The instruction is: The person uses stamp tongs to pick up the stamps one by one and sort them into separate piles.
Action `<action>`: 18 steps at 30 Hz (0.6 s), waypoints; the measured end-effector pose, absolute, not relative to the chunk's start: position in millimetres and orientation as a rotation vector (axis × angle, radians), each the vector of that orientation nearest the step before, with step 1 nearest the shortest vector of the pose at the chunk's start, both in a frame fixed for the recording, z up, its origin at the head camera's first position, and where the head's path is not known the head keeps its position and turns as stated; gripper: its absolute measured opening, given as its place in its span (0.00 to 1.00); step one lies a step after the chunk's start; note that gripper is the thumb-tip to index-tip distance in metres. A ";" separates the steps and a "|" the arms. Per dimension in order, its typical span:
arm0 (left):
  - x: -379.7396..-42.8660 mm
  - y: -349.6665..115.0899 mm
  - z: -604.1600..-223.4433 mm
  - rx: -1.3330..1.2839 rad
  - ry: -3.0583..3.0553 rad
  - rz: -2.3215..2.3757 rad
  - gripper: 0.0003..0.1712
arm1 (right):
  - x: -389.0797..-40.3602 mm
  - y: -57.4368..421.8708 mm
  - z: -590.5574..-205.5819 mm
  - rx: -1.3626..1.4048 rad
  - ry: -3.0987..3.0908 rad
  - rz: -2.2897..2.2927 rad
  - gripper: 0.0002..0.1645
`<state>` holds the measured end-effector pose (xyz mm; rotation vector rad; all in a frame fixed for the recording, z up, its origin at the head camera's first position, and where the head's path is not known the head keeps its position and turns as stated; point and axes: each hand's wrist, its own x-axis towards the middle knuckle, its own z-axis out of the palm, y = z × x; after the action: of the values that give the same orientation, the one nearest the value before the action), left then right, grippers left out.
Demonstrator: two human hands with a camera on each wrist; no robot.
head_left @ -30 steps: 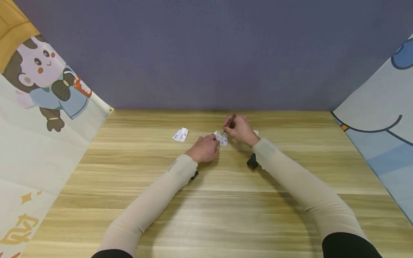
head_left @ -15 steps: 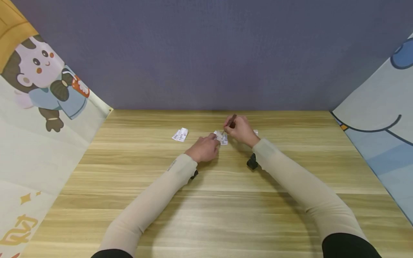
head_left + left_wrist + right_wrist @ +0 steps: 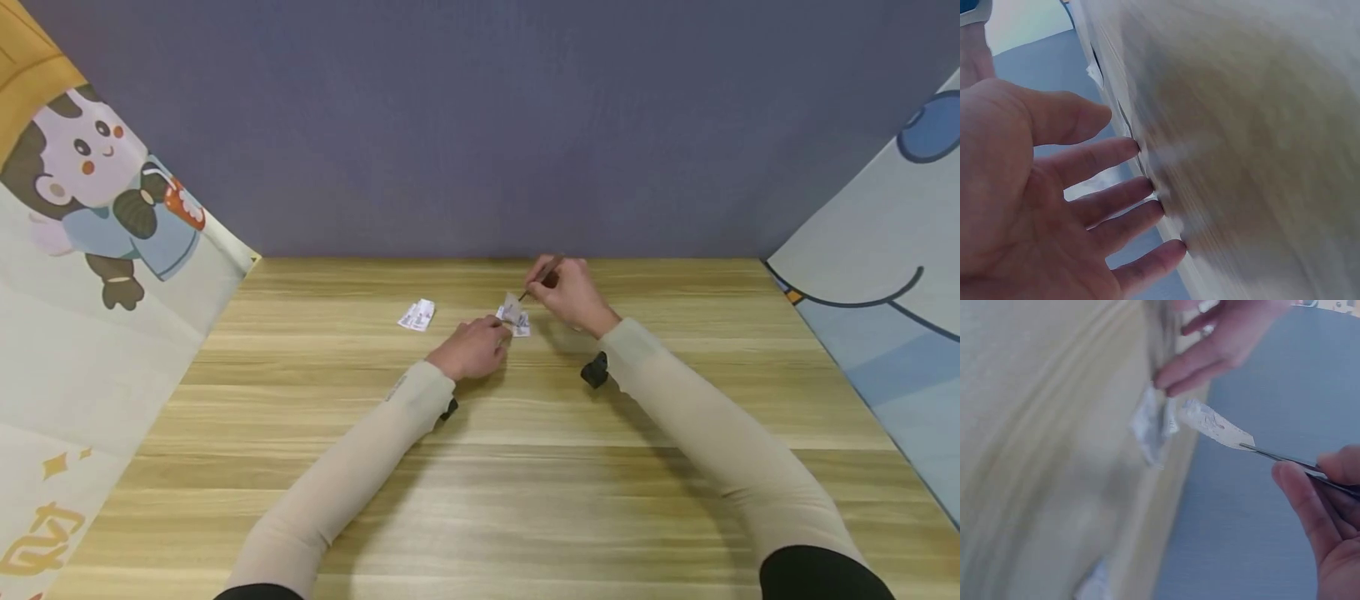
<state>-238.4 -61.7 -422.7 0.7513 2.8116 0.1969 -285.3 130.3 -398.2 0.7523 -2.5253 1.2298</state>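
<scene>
My right hand pinches a pair of tweezers between thumb and fingers. The tweezers' tips grip one end of a small white printed slip, tilted up off the table. Below that slip, more white printed slips lie on the wooden table. My left hand rests there palm down, its fingertips on the table at the near left edge of these slips. In the left wrist view, the fingers of the left hand are fairly straight and slightly spread, with nothing held. The lifted slip's far end is near the left fingertips.
Left of my hands, overlapping white slips lie on the wooden table. Another white piece shows at the bottom of the right wrist view. A grey-blue wall stands behind the table, with printed panels at both sides.
My right hand has moved slightly up and to the right with the tweezers. One end of the gripped slip has risen off the others. The left hand stays nearly in place.
</scene>
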 end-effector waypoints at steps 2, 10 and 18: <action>-238.3 -62.5 -423.2 0.745 2.809 0.211 0.23 | -282.3 132.8 -391.4 0.768 -2.492 1.221 0.02; -236.5 -66.1 -422.1 0.779 2.848 0.278 0.23 | -266.9 148.7 -367.3 0.812 -2.369 1.133 0.03; -232.2 -69.6 -402.4 0.806 2.872 0.373 0.26 | -254.8 158.1 -358.2 0.855 -2.319 1.109 0.03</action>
<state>-232.2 -69.6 -402.4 0.8061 2.8722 0.3727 -254.8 158.1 -358.2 0.8550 -2.3186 1.1085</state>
